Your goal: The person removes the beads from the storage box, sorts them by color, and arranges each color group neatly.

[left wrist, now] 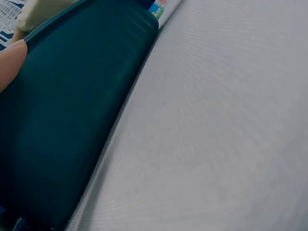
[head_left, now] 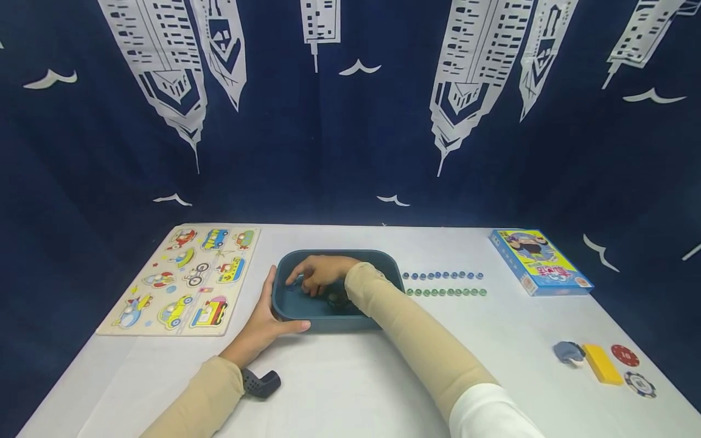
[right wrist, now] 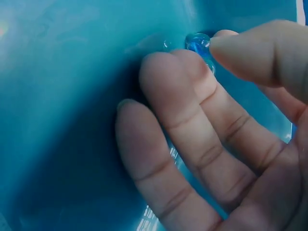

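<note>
A dark teal rectangular tub (head_left: 339, 325) stands on the white table. My left hand (head_left: 265, 319) holds its left end, with the fingers along the side and the thumb at the front; in the left wrist view the thumb (left wrist: 10, 65) touches the rim. Inside the tub is my right hand (head_left: 324, 272), reaching to the left end. A blue glass marble (right wrist: 196, 42) sits between its thumb tip and index finger in the right wrist view. Beyond the tub's right end, blue marbles (head_left: 438, 275) form a row behind a row of green marbles (head_left: 442, 292).
A wooden picture puzzle board (head_left: 186, 283) lies left of the tub. To the right are a blue and yellow box (head_left: 539, 261), a grey-blue object (head_left: 568, 351), a yellow block (head_left: 602, 364), a red chip (head_left: 625, 355) and a black-and-white chip (head_left: 639, 384).
</note>
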A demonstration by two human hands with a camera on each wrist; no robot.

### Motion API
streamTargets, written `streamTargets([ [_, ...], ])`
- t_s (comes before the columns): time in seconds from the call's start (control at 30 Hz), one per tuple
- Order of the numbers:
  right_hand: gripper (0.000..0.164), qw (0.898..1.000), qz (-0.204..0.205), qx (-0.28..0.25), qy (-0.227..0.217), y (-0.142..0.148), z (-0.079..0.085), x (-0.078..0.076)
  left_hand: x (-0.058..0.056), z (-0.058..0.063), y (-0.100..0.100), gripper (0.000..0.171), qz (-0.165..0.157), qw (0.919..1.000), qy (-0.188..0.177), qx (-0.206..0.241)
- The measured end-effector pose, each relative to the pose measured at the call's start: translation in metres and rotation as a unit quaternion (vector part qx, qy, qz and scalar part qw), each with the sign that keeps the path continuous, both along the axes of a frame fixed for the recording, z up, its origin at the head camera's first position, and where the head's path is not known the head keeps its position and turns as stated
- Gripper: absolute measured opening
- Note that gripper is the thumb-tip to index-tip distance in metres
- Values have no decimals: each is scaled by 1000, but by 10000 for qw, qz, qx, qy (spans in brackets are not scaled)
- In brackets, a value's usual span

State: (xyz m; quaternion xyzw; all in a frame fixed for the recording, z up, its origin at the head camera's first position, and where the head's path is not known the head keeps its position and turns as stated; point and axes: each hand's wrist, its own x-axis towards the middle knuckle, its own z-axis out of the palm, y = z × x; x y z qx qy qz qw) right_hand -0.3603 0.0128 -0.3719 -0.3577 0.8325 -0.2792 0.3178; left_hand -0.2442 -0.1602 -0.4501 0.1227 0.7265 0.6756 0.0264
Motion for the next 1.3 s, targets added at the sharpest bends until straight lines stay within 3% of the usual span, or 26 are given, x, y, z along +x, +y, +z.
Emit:
streamTargets([
  [0.47, 20, 9997, 11, -178, 137, -3, -6, -2, 0, 0, 1, 133, -121, 9996, 174, 167],
  [0.7, 28, 9994, -25, 5, 337, -4, -5, 2, 0, 1, 1, 133, -50, 9998, 193, 86],
  [0.93, 15, 9985, 76, 117, 523, -2, -6, 4, 0, 0, 2, 134, -42, 9999, 154, 58],
  [1.13, 12, 9986, 274, -137, 427, 8, 9, 5, 0, 0, 3, 134, -19, 9999, 112, 29],
  [1.3, 17, 9944, 454, -894, 344, 27, 33, 11, 0, 1, 1, 134, 77, 9999, -1, -136],
])
